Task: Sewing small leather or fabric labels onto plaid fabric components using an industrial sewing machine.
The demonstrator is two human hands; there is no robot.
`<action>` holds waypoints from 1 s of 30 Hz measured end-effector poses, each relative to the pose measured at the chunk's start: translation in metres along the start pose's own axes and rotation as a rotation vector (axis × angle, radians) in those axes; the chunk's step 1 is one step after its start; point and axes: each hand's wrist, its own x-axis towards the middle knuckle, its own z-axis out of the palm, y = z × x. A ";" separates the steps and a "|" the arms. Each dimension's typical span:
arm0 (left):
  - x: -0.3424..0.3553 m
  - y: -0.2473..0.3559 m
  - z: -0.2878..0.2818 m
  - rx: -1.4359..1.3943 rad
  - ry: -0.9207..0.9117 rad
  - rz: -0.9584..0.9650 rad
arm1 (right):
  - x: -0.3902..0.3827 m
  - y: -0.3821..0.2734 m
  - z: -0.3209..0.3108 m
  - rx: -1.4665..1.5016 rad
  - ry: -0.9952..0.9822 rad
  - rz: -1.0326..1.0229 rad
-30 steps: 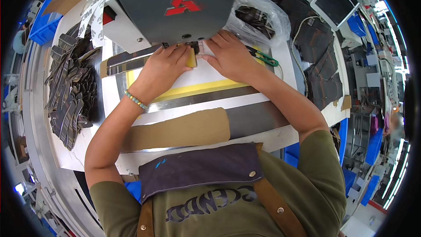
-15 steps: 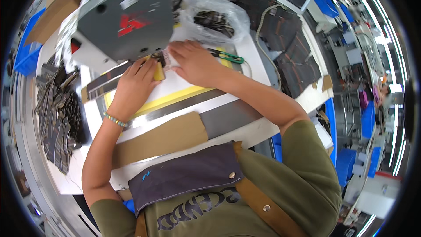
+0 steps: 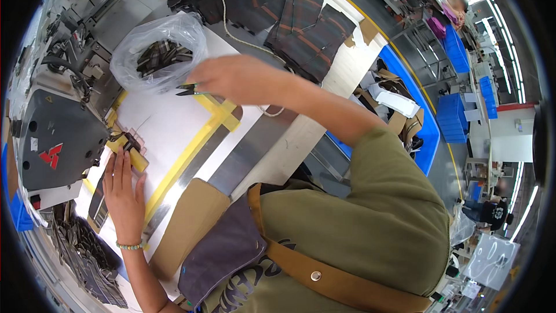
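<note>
My left hand (image 3: 123,194) lies palm down beside the sewing machine head (image 3: 61,139), its fingers stretched out. The fingertips touch a small yellow piece (image 3: 138,161) with dark fabric at its top, close to the needle area. Out over the table's far side, my right hand (image 3: 229,78) is closed round a pair of thread snips (image 3: 186,89). The dark blades point left; my hand hides most of the handle. Just beyond it stands a clear plastic bag (image 3: 124,61) holding dark fabric scraps (image 3: 162,58).
Plaid fabric pieces (image 3: 313,29) lie at the far side, with a pale cord (image 3: 227,8) across them. More striped fabric (image 3: 78,255) is heaped at left. Yellow tape (image 3: 179,182) edges the white work surface. A blue bin (image 3: 428,139) stands at right.
The view has swung to the right. My right hand has left the fabric by the machine and taken up the green-handled snips. My left hand stays at the yellow piece.
</note>
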 end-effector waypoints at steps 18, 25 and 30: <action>-0.005 0.010 -0.022 -0.129 0.016 0.064 | -0.144 0.124 -0.101 0.284 -0.286 0.742; -0.011 0.010 -0.019 -0.132 0.026 0.046 | -0.138 0.122 -0.094 0.321 -0.254 0.730; -0.014 0.008 -0.018 -0.156 0.039 0.038 | -0.148 0.130 -0.096 0.314 -0.233 0.635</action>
